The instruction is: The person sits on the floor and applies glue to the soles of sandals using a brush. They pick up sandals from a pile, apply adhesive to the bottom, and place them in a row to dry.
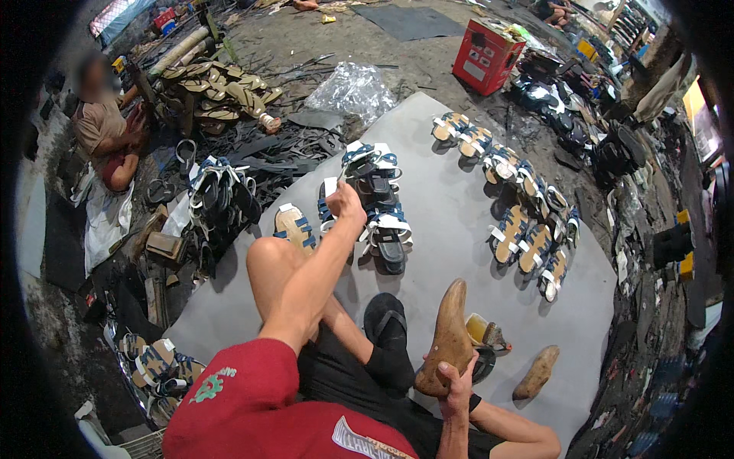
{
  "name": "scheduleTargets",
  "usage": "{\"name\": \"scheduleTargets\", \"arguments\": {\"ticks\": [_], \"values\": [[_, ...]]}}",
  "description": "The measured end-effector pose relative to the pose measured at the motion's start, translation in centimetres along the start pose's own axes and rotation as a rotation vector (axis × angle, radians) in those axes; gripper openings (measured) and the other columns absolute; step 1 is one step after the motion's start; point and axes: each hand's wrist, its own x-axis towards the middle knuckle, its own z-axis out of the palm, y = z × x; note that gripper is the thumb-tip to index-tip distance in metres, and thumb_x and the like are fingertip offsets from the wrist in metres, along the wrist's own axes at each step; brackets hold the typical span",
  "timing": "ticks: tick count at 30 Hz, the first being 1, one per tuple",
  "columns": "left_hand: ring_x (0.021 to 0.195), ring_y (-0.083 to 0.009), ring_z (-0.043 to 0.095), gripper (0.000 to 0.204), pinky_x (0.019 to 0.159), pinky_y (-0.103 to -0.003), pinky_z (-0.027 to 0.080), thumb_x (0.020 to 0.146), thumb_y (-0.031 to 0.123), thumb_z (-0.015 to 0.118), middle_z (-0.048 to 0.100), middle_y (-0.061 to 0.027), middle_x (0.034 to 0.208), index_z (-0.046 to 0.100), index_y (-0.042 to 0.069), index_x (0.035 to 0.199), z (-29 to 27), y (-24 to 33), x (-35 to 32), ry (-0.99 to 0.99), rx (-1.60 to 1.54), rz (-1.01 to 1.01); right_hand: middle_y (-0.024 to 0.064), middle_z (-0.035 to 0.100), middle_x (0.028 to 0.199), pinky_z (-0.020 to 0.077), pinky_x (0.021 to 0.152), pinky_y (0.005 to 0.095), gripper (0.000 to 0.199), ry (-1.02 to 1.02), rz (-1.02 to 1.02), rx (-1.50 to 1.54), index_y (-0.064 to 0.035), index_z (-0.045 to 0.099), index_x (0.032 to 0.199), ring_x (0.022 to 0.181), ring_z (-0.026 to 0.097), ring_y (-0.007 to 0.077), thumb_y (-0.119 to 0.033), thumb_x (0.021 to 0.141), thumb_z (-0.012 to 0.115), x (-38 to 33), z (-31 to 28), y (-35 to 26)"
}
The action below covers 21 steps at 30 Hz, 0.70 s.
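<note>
My left hand (347,202) reaches out over a group of strappy sandals, its fingers curled at a sandal (325,205) with blue straps and a white tag; the fingertips are partly hidden. Just right of it, dark-soled sandals (388,239) with blue and white straps are clustered. A tan-soled sandal (294,227) lies to the left of them. Low on the right, my right hand (459,380) is closed around the heel end of a brown wooden shoe last (449,336), which points away from me. A second wooden last (537,372) lies on the grey sheet nearby.
On the grey sheet (451,206), tan-soled sandals (511,233) form a curved row at right. A yellowish container (477,329) stands beside the held last. Beyond are crumpled clear plastic (353,93), a red box (486,57) and a pile of footwear pieces (218,92). Another person (107,126) sits at far left.
</note>
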Motion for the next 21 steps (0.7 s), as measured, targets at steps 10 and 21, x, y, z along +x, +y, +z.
{"name": "scheduleTargets", "arguments": {"ticks": [10, 21], "values": [[0.127, -0.0307, 0.058, 0.054, 0.098, -0.054, 0.049, 0.076, 0.012, 0.078, 0.061, -0.0212, 0.133, 0.058, -0.002, 0.125, -8.6, -8.6, -6.2, 0.393, 0.404, -0.121, 0.0153, 0.06, 0.128, 0.0573, 0.089, 0.0358, 0.075, -0.016, -0.127, -0.261, -0.0067, 0.037, 0.145, 0.109, 0.066, 0.0245, -0.015, 0.087, 0.083, 0.3, 2.8, -3.1], [0.092, -0.0223, 0.069, 0.027, 0.088, -0.033, 0.056, 0.097, 0.009, 0.072, 0.074, -0.0099, 0.106, 0.067, -0.001, 0.121, -18.3, 2.3, -21.5, -0.611, -0.019, 0.377, 0.0137, 0.073, 0.129, 0.0528, 0.102, 0.0327, 0.054, -0.191, -0.292, -0.429, 0.0028, 0.06, 0.147, 0.116, 0.067, 0.0176, -0.009, 0.097, 0.075, 0.7, 8.2, -7.9]]}}
